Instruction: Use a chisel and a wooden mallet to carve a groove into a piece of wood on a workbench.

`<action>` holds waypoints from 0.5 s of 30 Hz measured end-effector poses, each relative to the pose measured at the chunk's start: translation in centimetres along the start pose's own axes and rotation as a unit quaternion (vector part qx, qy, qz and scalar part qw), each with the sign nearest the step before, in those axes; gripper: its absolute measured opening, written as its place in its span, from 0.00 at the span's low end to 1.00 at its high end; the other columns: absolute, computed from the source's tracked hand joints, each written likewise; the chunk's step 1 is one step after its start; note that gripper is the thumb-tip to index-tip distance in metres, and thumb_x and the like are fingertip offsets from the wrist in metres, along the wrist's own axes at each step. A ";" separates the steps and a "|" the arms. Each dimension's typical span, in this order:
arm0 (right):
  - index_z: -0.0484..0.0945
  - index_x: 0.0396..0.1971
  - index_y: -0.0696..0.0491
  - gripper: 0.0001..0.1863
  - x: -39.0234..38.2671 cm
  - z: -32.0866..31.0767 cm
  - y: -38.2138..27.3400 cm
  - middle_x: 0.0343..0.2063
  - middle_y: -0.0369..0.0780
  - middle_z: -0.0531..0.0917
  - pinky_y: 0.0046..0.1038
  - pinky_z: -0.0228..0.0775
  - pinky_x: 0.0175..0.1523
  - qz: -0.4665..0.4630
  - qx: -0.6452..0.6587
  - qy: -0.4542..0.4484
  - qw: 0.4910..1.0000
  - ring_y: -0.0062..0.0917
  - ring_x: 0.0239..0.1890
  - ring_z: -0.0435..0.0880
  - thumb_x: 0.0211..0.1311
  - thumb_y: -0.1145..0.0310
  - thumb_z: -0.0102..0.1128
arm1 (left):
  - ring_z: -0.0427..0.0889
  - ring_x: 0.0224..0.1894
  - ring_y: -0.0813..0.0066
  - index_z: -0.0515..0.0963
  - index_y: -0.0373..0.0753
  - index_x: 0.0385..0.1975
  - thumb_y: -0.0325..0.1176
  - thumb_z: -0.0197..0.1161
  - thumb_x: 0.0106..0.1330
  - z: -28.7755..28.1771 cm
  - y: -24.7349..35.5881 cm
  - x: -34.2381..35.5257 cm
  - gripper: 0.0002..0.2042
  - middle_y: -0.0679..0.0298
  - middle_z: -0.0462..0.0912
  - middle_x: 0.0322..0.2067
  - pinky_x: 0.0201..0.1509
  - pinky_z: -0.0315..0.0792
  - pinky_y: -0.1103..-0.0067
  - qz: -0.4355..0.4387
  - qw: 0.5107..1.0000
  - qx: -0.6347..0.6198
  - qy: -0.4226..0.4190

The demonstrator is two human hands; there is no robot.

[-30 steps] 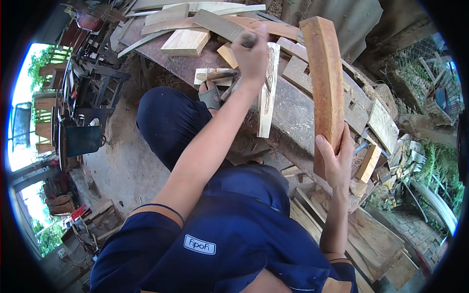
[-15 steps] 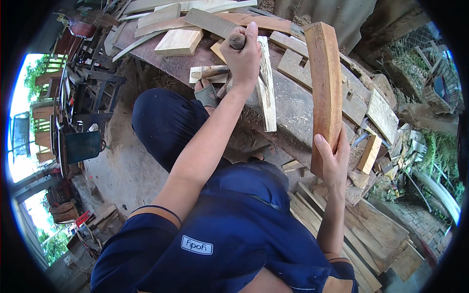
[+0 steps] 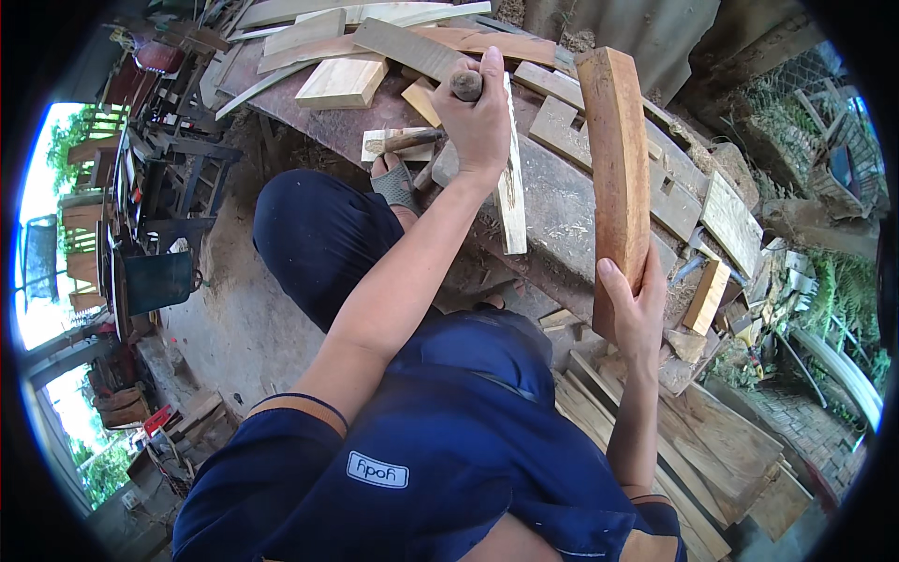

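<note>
My left hand (image 3: 476,126) is closed in a fist around a wooden-handled tool (image 3: 465,85). Only the round end of its handle shows above the fist; the lower part is hidden, so its kind cannot be told. A pale narrow wooden strip (image 3: 511,201) lies on the bench just beside and partly behind this hand. My right hand (image 3: 637,295) grips the near end of a long, slightly curved brown wooden piece (image 3: 620,150), thumb on its face. That piece stands raised over the right part of the bench. Left of my fist, another wooden handle (image 3: 415,139) rests across a small pale block (image 3: 376,148).
The worn workbench (image 3: 562,215) carries shavings, notched boards (image 3: 567,129), a thick pale block (image 3: 342,82) and several long planks along its far side. More planks (image 3: 693,431) lie low at the right. My bent knee (image 3: 318,244) is close to the bench's left part.
My left fist has shifted slightly right and a little nearer with the wooden-handled tool. The brown wooden piece in my right hand has moved slightly left.
</note>
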State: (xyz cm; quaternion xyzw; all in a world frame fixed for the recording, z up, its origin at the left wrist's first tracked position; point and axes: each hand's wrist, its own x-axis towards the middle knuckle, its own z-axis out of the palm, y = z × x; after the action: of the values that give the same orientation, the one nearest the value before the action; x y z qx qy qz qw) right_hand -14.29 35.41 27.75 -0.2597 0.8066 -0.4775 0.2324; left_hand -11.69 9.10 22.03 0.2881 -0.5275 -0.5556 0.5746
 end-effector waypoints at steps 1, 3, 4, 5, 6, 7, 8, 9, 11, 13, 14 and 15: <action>0.70 0.47 0.63 0.28 0.0 0.0 0.0 0.35 0.49 0.80 0.32 0.70 0.47 0.005 -0.002 -0.003 1.000 0.30 0.38 0.79 0.58 0.55 0.64 | 0.58 0.12 0.90 0.64 0.43 0.19 0.35 0.63 0.68 0.0 0.0 -0.1 0.17 0.74 0.63 0.11 0.15 0.53 0.86 0.000 1.000 0.000 -0.001; 0.70 0.47 0.63 0.28 0.2 0.0 0.1 0.35 0.49 0.80 0.32 0.70 0.47 0.002 0.001 -0.003 1.000 0.30 0.38 0.79 0.58 0.55 0.64 | 0.59 0.12 0.90 0.64 0.43 0.19 0.35 0.63 0.68 0.1 0.2 -0.6 0.17 0.75 0.63 0.11 0.15 0.53 0.86 -0.002 1.000 0.019 0.008; 0.70 0.47 0.63 0.28 0.3 0.0 0.2 0.35 0.49 0.80 0.32 0.70 0.47 0.000 0.004 -0.004 1.000 0.30 0.38 0.79 0.58 0.55 0.64 | 0.59 0.12 0.90 0.64 0.43 0.19 0.35 0.63 0.68 0.1 0.3 -0.8 0.17 0.75 0.63 0.11 0.15 0.53 0.86 -0.002 1.000 0.019 0.007; 0.70 0.47 0.63 0.28 0.4 0.0 0.2 0.35 0.49 0.80 0.32 0.70 0.47 0.000 0.005 -0.004 1.000 0.30 0.38 0.79 0.58 0.55 0.64 | 0.59 0.12 0.90 0.64 0.43 0.19 0.35 0.63 0.68 0.1 0.4 -1.0 0.17 0.75 0.64 0.11 0.15 0.53 0.86 0.000 1.000 0.018 0.011; 0.70 0.47 0.63 0.28 0.4 0.0 0.1 0.35 0.49 0.80 0.32 0.70 0.47 -0.004 0.004 -0.002 1.000 0.30 0.38 0.79 0.58 0.55 0.64 | 0.60 0.12 0.90 0.64 0.43 0.19 0.35 0.63 0.68 0.1 0.5 -1.1 0.17 0.75 0.64 0.11 0.15 0.53 0.86 0.003 1.000 0.016 0.015; 0.70 0.47 0.63 0.28 0.5 0.0 0.1 0.35 0.49 0.80 0.32 0.70 0.47 -0.007 0.003 0.001 1.000 0.30 0.38 0.79 0.58 0.55 0.64 | 0.60 0.12 0.90 0.64 0.43 0.19 0.35 0.63 0.68 0.2 0.5 -1.1 0.17 0.75 0.64 0.11 0.15 0.53 0.86 0.003 1.000 0.017 0.015; 0.70 0.47 0.63 0.28 0.6 0.0 0.1 0.35 0.49 0.80 0.32 0.70 0.47 -0.008 0.004 0.000 1.000 0.30 0.38 0.79 0.58 0.55 0.64 | 0.60 0.12 0.90 0.64 0.43 0.19 0.36 0.63 0.68 0.3 0.6 -1.1 0.17 0.75 0.64 0.11 0.14 0.53 0.86 0.009 1.000 0.026 0.010; 0.70 0.48 0.63 0.28 0.7 0.1 0.1 0.35 0.49 0.80 0.32 0.70 0.47 -0.009 0.005 0.000 1.000 0.30 0.38 0.79 0.58 0.55 0.64 | 0.60 0.12 0.89 0.64 0.43 0.18 0.36 0.62 0.68 0.4 0.6 -1.2 0.18 0.74 0.65 0.11 0.14 0.54 0.86 0.014 0.999 0.036 0.004; 0.70 0.48 0.63 0.28 0.9 0.0 0.1 0.35 0.49 0.80 0.32 0.70 0.47 -0.009 0.005 0.000 1.000 0.30 0.38 0.78 0.58 0.55 0.64 | 0.61 0.13 0.90 0.64 0.42 0.17 0.36 0.62 0.69 0.8 1.1 -1.8 0.18 0.75 0.65 0.11 0.15 0.54 0.86 0.019 0.998 0.057 -0.001; 0.70 0.49 0.63 0.29 1.3 -0.3 -0.1 0.36 0.48 0.80 0.30 0.70 0.48 -0.005 0.011 -0.015 1.000 0.29 0.39 0.78 0.58 0.56 0.65 | 0.61 0.14 0.90 0.64 0.41 0.17 0.35 0.62 0.69 1.6 1.8 -2.6 0.19 0.75 0.65 0.12 0.16 0.55 0.86 0.023 0.997 0.077 -0.007; 0.70 0.49 0.63 0.29 1.5 -0.4 -0.5 0.36 0.48 0.80 0.30 0.70 0.48 -0.004 0.011 -0.016 1.000 0.29 0.39 0.78 0.58 0.56 0.65 | 0.61 0.15 0.91 0.64 0.41 0.16 0.35 0.62 0.69 2.0 2.3 -2.9 0.19 0.76 0.64 0.12 0.17 0.55 0.86 0.063 0.993 0.097 -0.014; 0.70 0.50 0.63 0.29 1.7 -0.5 -1.0 0.37 0.46 0.80 0.29 0.70 0.47 -0.004 0.042 -0.011 0.999 0.28 0.39 0.78 0.57 0.57 0.65 | 0.61 0.17 0.91 0.65 0.40 0.15 0.34 0.62 0.69 2.3 2.8 -3.3 0.19 0.77 0.64 0.12 0.18 0.55 0.86 0.102 0.988 0.116 -0.021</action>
State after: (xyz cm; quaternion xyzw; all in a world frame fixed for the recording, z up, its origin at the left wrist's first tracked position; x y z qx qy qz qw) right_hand -15.71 34.23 28.65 -0.2584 0.7818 -0.5092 0.2504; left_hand -12.34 13.38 24.35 0.2855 -0.6271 -0.4347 0.5799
